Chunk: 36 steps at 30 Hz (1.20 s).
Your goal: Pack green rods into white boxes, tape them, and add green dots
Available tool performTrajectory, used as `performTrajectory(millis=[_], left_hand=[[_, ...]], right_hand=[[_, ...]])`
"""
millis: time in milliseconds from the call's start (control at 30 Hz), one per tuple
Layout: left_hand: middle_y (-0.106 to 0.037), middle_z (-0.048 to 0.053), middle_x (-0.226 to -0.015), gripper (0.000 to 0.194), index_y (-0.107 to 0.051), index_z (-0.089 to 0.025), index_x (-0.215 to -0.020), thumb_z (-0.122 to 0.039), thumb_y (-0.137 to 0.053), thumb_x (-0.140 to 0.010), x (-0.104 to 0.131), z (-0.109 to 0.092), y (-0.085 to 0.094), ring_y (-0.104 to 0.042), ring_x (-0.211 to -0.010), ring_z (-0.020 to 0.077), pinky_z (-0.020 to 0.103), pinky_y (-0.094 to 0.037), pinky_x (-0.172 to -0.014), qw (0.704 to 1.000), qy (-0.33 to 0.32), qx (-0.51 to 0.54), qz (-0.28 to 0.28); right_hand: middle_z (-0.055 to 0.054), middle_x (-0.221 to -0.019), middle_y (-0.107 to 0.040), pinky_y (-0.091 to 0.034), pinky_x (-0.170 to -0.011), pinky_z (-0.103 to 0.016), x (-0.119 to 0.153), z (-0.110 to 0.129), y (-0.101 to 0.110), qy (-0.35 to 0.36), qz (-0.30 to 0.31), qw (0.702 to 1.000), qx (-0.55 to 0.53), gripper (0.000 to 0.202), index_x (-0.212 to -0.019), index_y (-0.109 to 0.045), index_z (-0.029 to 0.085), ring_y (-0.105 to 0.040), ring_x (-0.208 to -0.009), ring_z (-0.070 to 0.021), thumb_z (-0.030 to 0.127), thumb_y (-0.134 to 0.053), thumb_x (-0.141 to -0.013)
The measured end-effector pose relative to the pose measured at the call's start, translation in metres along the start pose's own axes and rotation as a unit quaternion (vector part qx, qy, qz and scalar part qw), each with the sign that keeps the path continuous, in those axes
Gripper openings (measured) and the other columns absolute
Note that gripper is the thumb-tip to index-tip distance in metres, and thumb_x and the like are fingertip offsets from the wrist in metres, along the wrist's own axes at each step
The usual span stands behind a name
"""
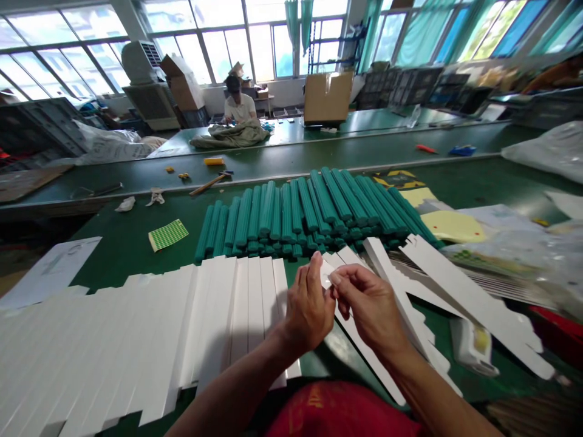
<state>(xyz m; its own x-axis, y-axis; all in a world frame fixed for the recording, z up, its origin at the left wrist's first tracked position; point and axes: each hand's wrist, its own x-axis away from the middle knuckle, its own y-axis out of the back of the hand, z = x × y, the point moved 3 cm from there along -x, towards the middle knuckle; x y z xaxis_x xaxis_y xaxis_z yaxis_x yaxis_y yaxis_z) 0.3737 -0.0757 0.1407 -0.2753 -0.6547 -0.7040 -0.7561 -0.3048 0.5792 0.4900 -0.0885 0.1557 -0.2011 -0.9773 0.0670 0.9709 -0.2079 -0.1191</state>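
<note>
In the middle of the bench, my two hands meet at the far end of a narrow white carton [367, 358] that slants toward me. My left hand [310, 306] is curled against the carton's end from the left, its fingers pointing up. My right hand [367, 303] pinches the small end flap between thumb and fingers. Where the fingertips come together, part of the flap is hidden. Beyond the hands lies a pile of green ribbed rods [314, 206]. Rows of narrow white cartons [113, 340] cover the bench to the left, and flatter white cartons [473, 303] lie crosswise to the right.
A white tape dispenser [473, 346] sits at the right. A green sticker sheet [167, 235] and printed paper [50, 267] lie at the left. Behind the rods are a hammer [210, 182] and a yellow roll [214, 161]. Another person [240, 104] sits at the far bench.
</note>
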Motion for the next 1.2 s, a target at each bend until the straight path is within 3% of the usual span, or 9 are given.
performTrajectory(millis=[200,433,567,633,733,867,967,1033,1200], left_hand=[[-0.053,0.021,-0.13,0.07,-0.013,-0.009,-0.149,-0.014,-0.046,-0.088,0.002,0.002,-0.001,-0.054,-0.121,0.0275,0.045,-0.051,-0.099,1.0,0.015,0.027,-0.005],[-0.049,0.02,-0.127,0.043,-0.047,-0.011,-0.128,-0.012,-0.048,-0.084,-0.002,0.013,0.009,-0.05,-0.12,0.0284,0.048,-0.048,-0.099,0.993,-0.009,0.106,0.043],[-0.052,0.017,-0.125,0.044,-0.049,-0.013,-0.127,-0.013,-0.048,-0.083,-0.003,0.025,0.021,-0.05,-0.12,0.0274,0.047,-0.046,-0.101,0.98,0.017,0.182,0.075],[-0.05,0.016,-0.13,0.047,-0.05,-0.014,-0.128,-0.013,-0.048,-0.081,-0.001,0.031,0.025,-0.049,-0.122,0.0267,0.046,-0.044,-0.104,0.976,0.049,0.191,0.093],[-0.048,0.015,-0.132,0.048,-0.049,-0.015,-0.129,-0.016,-0.049,-0.081,0.001,0.041,0.026,-0.048,-0.124,0.0268,0.046,-0.042,-0.105,0.979,0.075,0.172,0.082],[-0.045,0.016,-0.134,0.053,-0.045,-0.015,-0.133,-0.028,-0.057,-0.083,-0.006,0.06,0.011,-0.048,-0.124,0.0285,0.045,-0.045,-0.102,0.987,0.099,0.114,0.063],[-0.03,0.019,-0.147,0.074,-0.026,-0.016,-0.147,-0.041,-0.058,-0.085,-0.002,0.084,-0.011,-0.04,-0.134,0.031,0.045,-0.045,-0.102,0.983,0.166,0.053,0.058],[-0.021,0.021,-0.152,0.074,-0.019,-0.015,-0.15,-0.045,-0.052,-0.09,0.011,0.097,-0.027,-0.033,-0.14,0.0327,0.049,-0.04,-0.107,0.978,0.196,-0.001,0.068],[-0.024,0.02,-0.153,0.059,-0.028,-0.015,-0.148,-0.041,-0.039,-0.097,0.067,0.105,-0.063,-0.031,-0.141,0.0319,0.051,-0.034,-0.112,0.966,0.213,-0.046,0.137]], right_hand=[[0.005,-0.051,-0.059,-0.032,-0.031,-0.018,-0.007,0.009,-0.002,-0.069,0.008,0.998,-0.001,0.04,-0.084,-0.043,0.02,-0.043,-0.033,-0.0086,0.041,-0.075,-0.071],[0.006,-0.052,-0.056,-0.032,-0.03,-0.02,-0.017,-0.001,-0.001,-0.108,0.065,0.992,0.02,0.043,-0.081,-0.04,0.021,-0.041,-0.032,-0.0086,0.051,-0.07,-0.072],[0.008,-0.054,-0.047,-0.037,-0.041,-0.022,-0.018,-0.045,0.006,0.013,-0.015,0.978,0.208,0.041,-0.084,-0.044,0.021,-0.044,-0.042,-0.0105,0.056,-0.064,-0.076],[0.002,-0.066,-0.053,-0.044,-0.053,-0.027,-0.016,-0.075,0.004,0.12,-0.05,0.938,0.323,0.037,-0.086,-0.048,0.02,-0.052,-0.057,-0.0148,0.053,-0.061,-0.077],[-0.013,-0.093,-0.062,-0.05,-0.069,-0.035,-0.011,-0.118,-0.008,0.221,-0.011,0.874,0.432,0.038,-0.1,-0.051,0.015,-0.06,-0.084,-0.0244,0.047,-0.053,-0.081],[-0.018,-0.093,-0.065,-0.049,-0.071,-0.035,-0.014,-0.142,-0.021,0.112,0.069,0.829,0.544,0.039,-0.107,-0.049,0.008,-0.064,-0.085,-0.0274,0.04,-0.051,-0.084],[-0.018,-0.091,-0.067,-0.047,-0.073,-0.035,-0.017,-0.141,-0.019,0.006,0.105,0.799,0.593,0.038,-0.107,-0.05,0.006,-0.067,-0.086,-0.0295,0.039,-0.049,-0.087],[-0.019,-0.089,-0.069,-0.047,-0.072,-0.036,-0.019,-0.145,-0.014,-0.041,0.12,0.788,0.603,0.038,-0.107,-0.051,0.005,-0.068,-0.084,-0.0316,0.037,-0.05,-0.087],[-0.025,-0.093,-0.068,-0.047,-0.069,-0.037,-0.03,-0.182,-0.005,-0.077,0.136,0.783,0.602,0.037,-0.103,-0.056,0.002,-0.068,-0.086,-0.0346,0.035,-0.053,-0.086]])
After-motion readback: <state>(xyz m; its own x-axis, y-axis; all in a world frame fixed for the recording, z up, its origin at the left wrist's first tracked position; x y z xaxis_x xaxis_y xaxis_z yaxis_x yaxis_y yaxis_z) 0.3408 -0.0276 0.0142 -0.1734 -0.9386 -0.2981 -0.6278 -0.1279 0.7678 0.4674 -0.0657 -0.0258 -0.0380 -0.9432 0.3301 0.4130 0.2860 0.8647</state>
